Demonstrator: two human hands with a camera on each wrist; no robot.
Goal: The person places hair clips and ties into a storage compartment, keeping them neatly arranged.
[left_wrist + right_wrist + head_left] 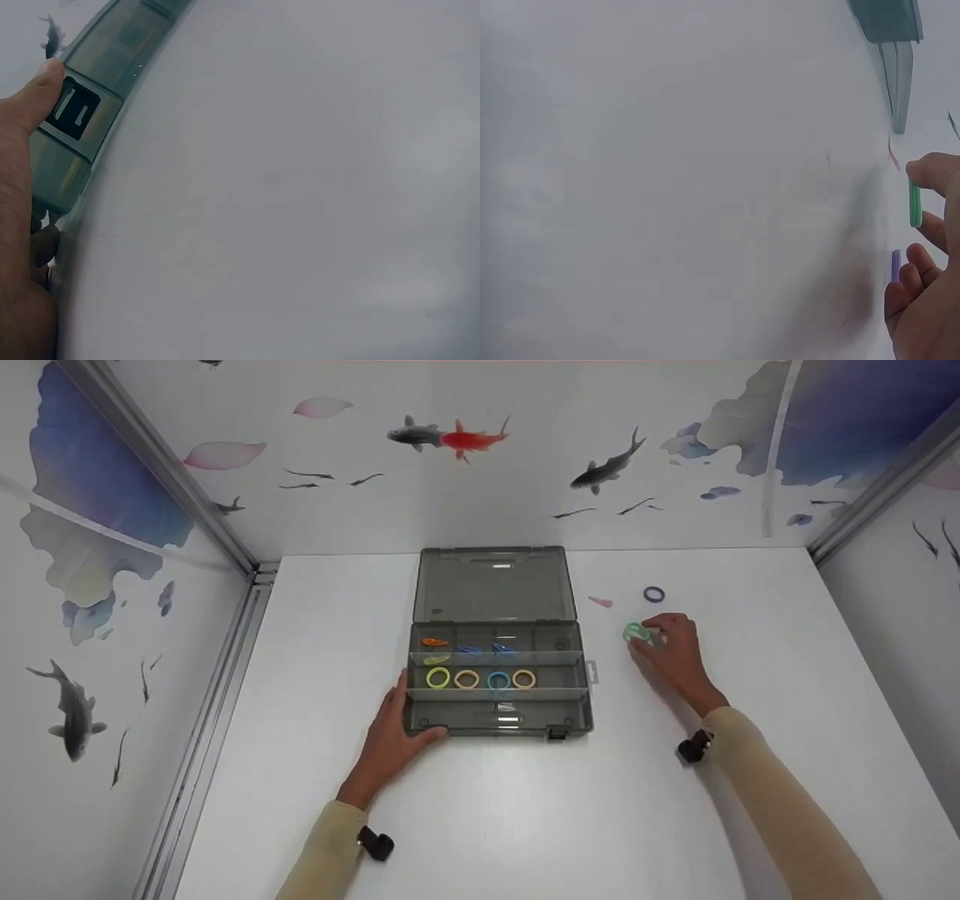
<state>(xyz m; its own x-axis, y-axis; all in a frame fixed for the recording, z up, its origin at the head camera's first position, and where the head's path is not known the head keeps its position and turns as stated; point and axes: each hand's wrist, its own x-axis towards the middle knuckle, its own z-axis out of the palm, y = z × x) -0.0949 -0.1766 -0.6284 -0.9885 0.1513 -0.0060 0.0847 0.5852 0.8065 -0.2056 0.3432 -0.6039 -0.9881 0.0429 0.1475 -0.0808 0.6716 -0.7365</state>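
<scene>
A grey see-through organizer box (498, 733) lies with its lid (491, 585) tipped back. My left hand (390, 746) grips its front left corner, the thumb on the front wall and the fingers along the left side. In the left wrist view, the thumb (41, 94) lies beside the box's black latch (75, 109). To the right of the box, my right hand (675, 656) pinches a green hair tie (635, 631) between thumb and forefinger. In the right wrist view that hair tie (915, 202) is seen edge-on. A purple hair tie (654, 595) lies just behind this hand.
Small hair clips, an orange one (434, 642) among them, lie in the box's back row. The middle row holds several hair ties, such as a blue one (499, 681). A pink hair clip (601, 601) lies on the white table (480, 825); printed walls surround it.
</scene>
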